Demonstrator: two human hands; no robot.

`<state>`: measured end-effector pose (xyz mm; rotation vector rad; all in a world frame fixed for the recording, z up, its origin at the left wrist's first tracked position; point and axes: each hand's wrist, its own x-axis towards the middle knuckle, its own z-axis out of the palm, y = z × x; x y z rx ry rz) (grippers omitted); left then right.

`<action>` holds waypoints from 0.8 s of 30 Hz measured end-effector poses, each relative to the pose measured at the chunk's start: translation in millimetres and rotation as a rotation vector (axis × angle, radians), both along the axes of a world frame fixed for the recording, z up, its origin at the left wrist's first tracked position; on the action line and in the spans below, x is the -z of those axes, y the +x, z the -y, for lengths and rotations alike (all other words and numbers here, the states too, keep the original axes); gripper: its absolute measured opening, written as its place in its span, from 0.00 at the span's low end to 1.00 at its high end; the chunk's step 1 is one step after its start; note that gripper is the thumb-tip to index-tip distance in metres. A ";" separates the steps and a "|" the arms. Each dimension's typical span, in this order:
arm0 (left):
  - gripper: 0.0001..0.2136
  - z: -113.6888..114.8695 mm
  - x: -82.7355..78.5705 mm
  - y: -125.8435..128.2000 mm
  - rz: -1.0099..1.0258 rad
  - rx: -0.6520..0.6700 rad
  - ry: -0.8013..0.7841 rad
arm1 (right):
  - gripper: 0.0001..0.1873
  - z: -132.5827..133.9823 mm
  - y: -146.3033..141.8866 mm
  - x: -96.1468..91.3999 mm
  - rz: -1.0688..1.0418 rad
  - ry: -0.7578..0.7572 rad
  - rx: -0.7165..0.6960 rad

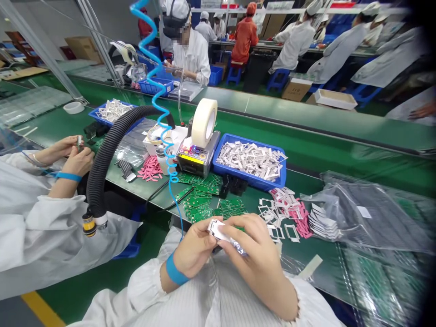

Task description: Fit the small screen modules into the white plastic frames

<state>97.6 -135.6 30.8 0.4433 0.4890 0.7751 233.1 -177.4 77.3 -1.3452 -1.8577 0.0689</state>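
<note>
My left hand (194,247) and my right hand (252,259) together pinch a white frame piece (220,231) with crinkled silver foil (238,247) at one end. Just beyond them lie loose green circuit boards (200,204). To the right of my right hand, white frames mixed with pink strips (286,209) lie on the green bench (299,179). Farther back stands a blue tray (250,179) heaped with white frames. Part of the held piece is hidden by my fingers.
A tape dispenser (197,156) with a white roll stands beyond the boards, beside pink strips (150,169). A co-worker's hands (78,154) work at the left. A black corrugated hose (98,172) and a blue coiled air line (160,95) hang there. A plastic bag (368,213) lies right.
</note>
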 end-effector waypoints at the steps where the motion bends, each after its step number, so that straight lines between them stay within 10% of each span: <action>1: 0.20 0.0 0.7 -0.4 -0.013 -0.006 0.000 | 0.09 -1.6 -1.2 1.2 -0.001 0.023 0.001; 6: 0.19 2.0 7.3 1.1 -0.017 -0.049 -0.042 | 0.02 -8.4 -8.0 8.3 -0.090 0.056 0.040; 13: 0.14 7.0 28.5 3.6 0.126 -0.026 -0.415 | 0.19 -7.6 -4.6 26.5 0.008 -0.233 -0.035; 24: 0.12 4.9 40.1 -8.3 0.197 0.121 -0.527 | 0.09 18.3 196.4 61.7 0.170 -0.598 0.836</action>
